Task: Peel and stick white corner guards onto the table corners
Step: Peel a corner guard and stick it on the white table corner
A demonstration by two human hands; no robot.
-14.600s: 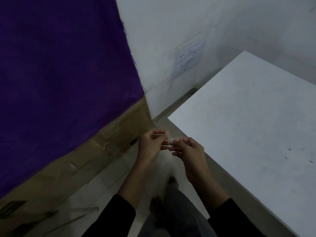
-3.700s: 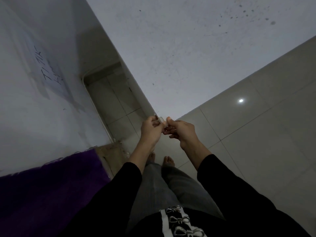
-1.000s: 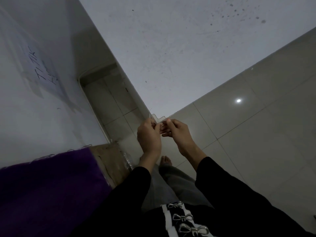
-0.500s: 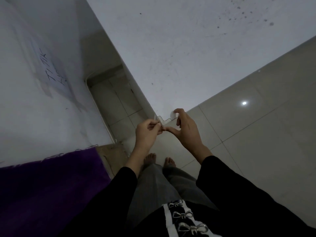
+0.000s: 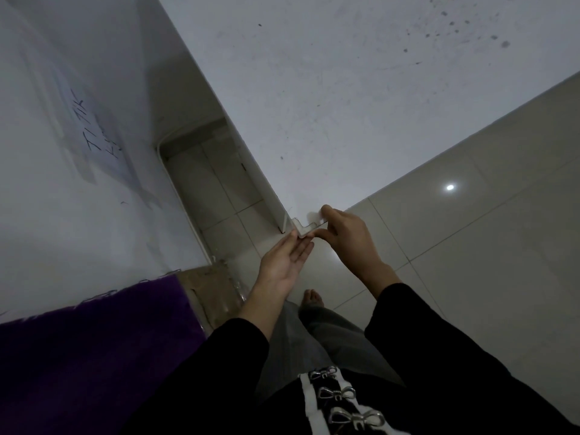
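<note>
White plastic corner guard (image 5: 303, 228) sits on the table (image 5: 345, 120) corner, just above centre frame. Your left hand (image 5: 282, 262) pushes it from 7 o'clock with fingers straight and together. Your right hand (image 5: 348, 240) pinches it from 3 o'clock between forefinger and thumb. Seat both flaps flush, then press firmly along each edge.

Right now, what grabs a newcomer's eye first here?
Centre frame, both hands meet at the corner of the white table: the left hand presses flat against a pale corner guard, the right hand pinches it from the other side. A purple cloth fills the lower left.
</note>
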